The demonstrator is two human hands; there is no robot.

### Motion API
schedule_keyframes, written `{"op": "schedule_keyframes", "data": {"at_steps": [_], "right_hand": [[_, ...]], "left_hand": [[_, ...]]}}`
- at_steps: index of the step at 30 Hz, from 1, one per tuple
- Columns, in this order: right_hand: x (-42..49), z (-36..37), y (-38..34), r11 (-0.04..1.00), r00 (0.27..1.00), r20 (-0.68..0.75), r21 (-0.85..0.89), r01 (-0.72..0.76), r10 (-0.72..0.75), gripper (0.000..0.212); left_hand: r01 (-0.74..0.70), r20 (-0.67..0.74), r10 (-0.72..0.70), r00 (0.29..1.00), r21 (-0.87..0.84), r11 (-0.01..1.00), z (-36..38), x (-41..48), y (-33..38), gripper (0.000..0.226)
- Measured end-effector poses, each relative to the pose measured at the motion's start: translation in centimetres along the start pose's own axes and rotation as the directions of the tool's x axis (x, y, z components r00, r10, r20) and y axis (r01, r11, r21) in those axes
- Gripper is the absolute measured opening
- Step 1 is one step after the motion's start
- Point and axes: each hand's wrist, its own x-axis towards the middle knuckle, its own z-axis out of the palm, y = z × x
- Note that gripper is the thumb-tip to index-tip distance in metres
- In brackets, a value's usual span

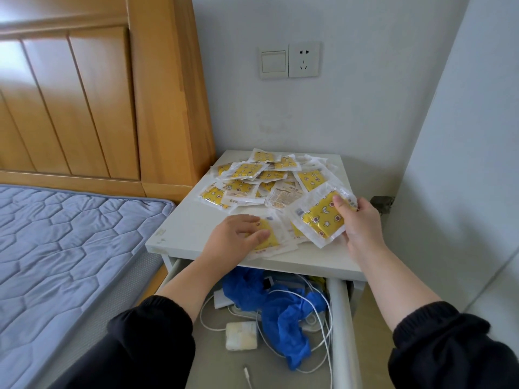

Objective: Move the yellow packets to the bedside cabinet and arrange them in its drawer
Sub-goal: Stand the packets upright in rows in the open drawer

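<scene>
Several yellow packets (252, 181) in clear wrappers lie heaped on top of the white bedside cabinet (179, 231). My right hand (359, 226) grips one yellow packet (320, 217) by its right edge, lifted slightly above the cabinet top near the front right. My left hand (238, 237) rests on another yellow packet (269, 240) near the cabinet's front edge, fingers curled over it. Below, the cabinet's drawer (341, 318) stands pulled open.
The drawer holds a blue cloth (280, 307), white cables (317, 318), and a small white pack (241, 335). A bed with a blue mattress (70, 248) and wooden headboard (98, 102) stands left. A wall socket (289, 60) is above; a white wall lies right.
</scene>
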Motion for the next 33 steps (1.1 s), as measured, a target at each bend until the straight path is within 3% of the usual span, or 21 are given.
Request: {"op": "schedule_keyframes", "data": {"at_steps": [1, 5, 9, 11, 14, 16, 20, 22, 26, 28, 30, 33], "right_hand": [[-0.2, 0.2, -0.1, 1.0, 1.0, 0.013, -0.018, 0.002, -0.002, 0.009], [-1.2, 1.2, -0.8, 0.996, 0.995, 0.09, -0.085, -0.03, 0.038, 0.007], [-1.7, 3.0, -2.2, 0.965, 0.973, 0.227, -0.261, 0.011, 0.05, 0.01], [-2.0, 4.5, -2.7, 0.906, 0.949, 0.314, -0.409, 0.107, 0.029, 0.014], [-2.3, 6.8, -2.4, 0.632, 0.915, 0.402, -0.7, 0.332, -0.035, 0.04], [-2.6, 7.9, -1.7, 0.492, 0.908, 0.416, -0.781, 0.384, -0.047, 0.056], [-3.2, 9.7, -0.2, 0.369, 0.878, 0.472, -0.804, 0.466, -0.08, 0.028], [-3.7, 10.4, 0.7, 0.326, 0.878, 0.473, -0.821, 0.469, -0.072, 0.024], [-4.5, 11.3, 2.7, 0.18, 0.844, 0.498, -0.828, 0.53, -0.198, 0.005], [-4.6, 11.5, 3.2, 0.2, 0.851, 0.473, -0.833, 0.516, -0.228, 0.009], [-4.6, 11.6, 3.3, 0.228, 0.857, 0.455, -0.832, 0.506, -0.243, 0.011], [-4.8, 11.5, 3.4, 0.231, 0.856, 0.456, -0.83, 0.508, -0.244, 0.01]], "left_hand": [[0.023, -0.063, -0.021, 0.998, 0.031, 0.999, 0.0, -0.2, -0.1, 0.016], [0.114, -0.124, -0.075, 0.989, 0.342, 0.933, -0.1, -1.0, -0.4, 0.064], [0.2, -0.141, -0.16, 0.977, 0.356, 0.913, -0.5, -1.1, -0.7, 0.069], [0.212, -0.139, -0.181, 0.974, 0.257, 0.943, -0.9, -1.2, -0.7, 0.06], [0.211, -0.134, -0.194, 0.972, 0.125, 0.97, -1.4, -1.6, -0.8, 0.047], [0.197, -0.139, -0.18, 0.974, 0.117, 0.973, -1.6, -1.9, -0.9, 0.042], [0.184, -0.21, -0.163, 0.964, 0.088, 0.979, -1.7, -3.3, -1.2, 0.033], [0.167, -0.253, -0.148, 0.956, 0.055, 0.985, -1.6, -3.9, -1.3, 0.027], [0.183, -0.341, -0.217, 0.915, -0.129, 0.975, -1.2, -4.9, -1.5, 0.023], [0.231, -0.319, -0.355, 0.879, -0.368, 0.901, -1.0, -5.3, -1.5, 0.018], [0.287, -0.228, -0.502, 0.834, -0.597, 0.749, -1.1, -5.5, -1.2, 0.008], [0.364, -0.097, -0.603, 0.792, -0.718, 0.593, -1.6, -5.3, -1.2, 0.026]]}}
